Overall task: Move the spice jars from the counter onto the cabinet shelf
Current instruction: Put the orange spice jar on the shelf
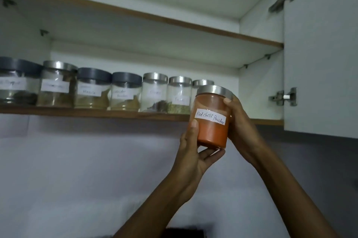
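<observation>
I've got the red chilli powder jar (212,117) up in the air in front of the lower cabinet shelf (96,112), just off its front edge and toward the right end of the row, not resting on anything but my hands. Jar's upright w/ a slight tilt, steel lid (214,91) on top, orange-red powder filling most of it, white handwritten label reading "Red chilli Powder" across the front.

My left hand (195,152) cups it from below and the left side: thumb up along the glass near the label, fingers curled under the base. My right hand (239,121) is wrapped round the right side and back, fingertips up at the lid rim. So both hands are closed on the same jar, one each side.

Behind it, on the shelf, a row of seven jars (108,90) stands side by side, approx. touching. From the left: dark lid, steel lid, two more dark lids, then three steel lids, the last one mostly hidden behind the jar I'm holding. All carry white labels; writing's too blurred to read. Contents look brown, tan and greenish, low in the glass.

To the right of the row the shelf is bare. Upper shelf (155,18) runs above. Cabinet door (321,53) hangs open at right, w/ two metal hinges (283,97) showing. Pale wall (77,160) below.
</observation>
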A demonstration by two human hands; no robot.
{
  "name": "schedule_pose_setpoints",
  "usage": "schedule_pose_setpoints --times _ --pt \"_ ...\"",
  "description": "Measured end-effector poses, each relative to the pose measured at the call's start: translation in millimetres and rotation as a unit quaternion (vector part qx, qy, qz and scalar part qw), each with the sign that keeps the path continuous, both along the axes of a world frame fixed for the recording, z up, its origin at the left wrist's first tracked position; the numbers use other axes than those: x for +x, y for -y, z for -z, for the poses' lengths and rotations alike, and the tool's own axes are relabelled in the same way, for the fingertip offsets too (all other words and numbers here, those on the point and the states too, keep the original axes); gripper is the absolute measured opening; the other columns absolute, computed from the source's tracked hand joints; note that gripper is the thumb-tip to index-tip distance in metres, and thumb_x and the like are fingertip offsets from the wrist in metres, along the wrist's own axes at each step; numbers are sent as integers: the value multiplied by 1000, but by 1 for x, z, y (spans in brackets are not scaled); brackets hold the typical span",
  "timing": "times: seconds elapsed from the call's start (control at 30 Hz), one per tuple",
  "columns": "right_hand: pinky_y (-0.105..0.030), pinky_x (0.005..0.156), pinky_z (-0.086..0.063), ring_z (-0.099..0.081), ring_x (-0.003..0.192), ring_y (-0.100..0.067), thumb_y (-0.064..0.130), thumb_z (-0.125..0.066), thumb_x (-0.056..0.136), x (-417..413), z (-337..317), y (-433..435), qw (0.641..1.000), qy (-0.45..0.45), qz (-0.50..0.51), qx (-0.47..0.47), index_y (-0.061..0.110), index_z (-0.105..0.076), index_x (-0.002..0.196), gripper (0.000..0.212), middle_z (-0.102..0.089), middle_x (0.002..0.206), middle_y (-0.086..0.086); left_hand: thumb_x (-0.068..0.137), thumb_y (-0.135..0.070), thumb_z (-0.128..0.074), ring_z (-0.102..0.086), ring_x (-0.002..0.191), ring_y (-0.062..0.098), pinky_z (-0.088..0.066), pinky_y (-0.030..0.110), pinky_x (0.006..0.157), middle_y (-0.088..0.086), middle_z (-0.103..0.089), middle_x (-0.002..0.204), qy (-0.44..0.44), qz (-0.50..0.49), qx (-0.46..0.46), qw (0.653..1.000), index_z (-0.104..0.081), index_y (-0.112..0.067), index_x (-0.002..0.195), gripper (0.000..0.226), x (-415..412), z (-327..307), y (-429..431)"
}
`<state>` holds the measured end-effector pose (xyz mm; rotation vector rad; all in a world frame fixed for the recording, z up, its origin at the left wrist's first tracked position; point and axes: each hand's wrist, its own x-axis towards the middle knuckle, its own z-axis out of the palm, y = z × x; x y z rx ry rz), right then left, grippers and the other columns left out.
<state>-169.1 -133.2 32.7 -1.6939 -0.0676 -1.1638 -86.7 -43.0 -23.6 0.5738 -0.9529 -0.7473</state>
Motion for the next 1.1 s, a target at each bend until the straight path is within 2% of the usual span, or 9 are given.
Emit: schedule_pose_setpoints --times 0.1,0.27,0.4,0.47,0.57,0.63,0.7,0.77,1.1 --pt "-41 89 -51 -54 114 -18 46 -44 91 -10 -25 19 996 0 82 -44 40 -30 139 50 -47 135 4 70 -52 -53 -64 101 31 -55 44 86 14 -52 126 19 -12 -25 999 -34 -25 136 74 -2 -24 24" --pt "-29 68 -53 -58 100 -14 39 -62 83 -18 -53 42 988 8 140 -69 33 -36 131 55 -50 125 3 75 -55 -50 -63 106 28 -56 40 84 12 -51 130 119 -88 -32 988 -33 -28 134 66 0 -47 60" --pt "-26 62 -51 -58 90 -11 23 -74 75 -13 -69 65 982 56 173 -57 27 -43 121 56 -53 120 -4 90 -47 -45 -56 112 22 -57 37 78 4 -45 133 246 -296 -30 923 -31 -25 140 55 4 -59 81" --pt "-33 71 -54 -55 100 -18 20 -76 73 -9 -72 80 975 61 204 -64 24 -42 127 63 -51 128 -7 93 -44 -44 -55 111 20 -53 31 81 1 -43 134 359 -499 -40 788 -36 -20 139 53 18 -62 81" --pt "-37 85 -50 -49 108 -21 16 -76 72 -3 -69 100 968 41 232 -89 22 -37 135 74 -44 136 -10 92 -35 -43 -51 121 26 -47 36 92 9 -46 139 535 -688 -41 488 -43 -10 136 50 55 -60 83" --pt "-32 84 -47 -48 109 -20 12 -76 73 2 -64 108 966 29 236 -98 20 -34 137 77 -43 137 -10 89 -46 -34 -33 137 32 -31 49 109 14 -34 149 605 -699 13 383 -34 -11 142 64 83 -54 87" --pt "-31 82 -45 -46 106 -18 9 -75 74 6 -62 117 970 37 227 -77 20 -34 138 77 -43 138 -11 86 -57 -28 -16 142 34 -16 55 111 14 -20 154 643 -688 51 332 -23 -17 147 72 104 -45 91" --pt "-33 84 -47 -46 106 -18 9 -73 75 11 -63 126 974 28 214 -62 21 -32 139 77 -41 139 -12 85 -62 -26 -11 143 35 -14 57 110 13 -15 156 663 -682 57 304 -20 -24 148 73 110 -39 93" --pt "-42 94 -43 -46 118 -31 8 -60 86 43 -70 154 989 -31 147 -1 26 -20 143 72 -36 142 -15 76 -67 -36 -14 142 38 -25 56 109 9 -22 155 665 -680 51 306 -31 -30 144 77 106 -36 92"
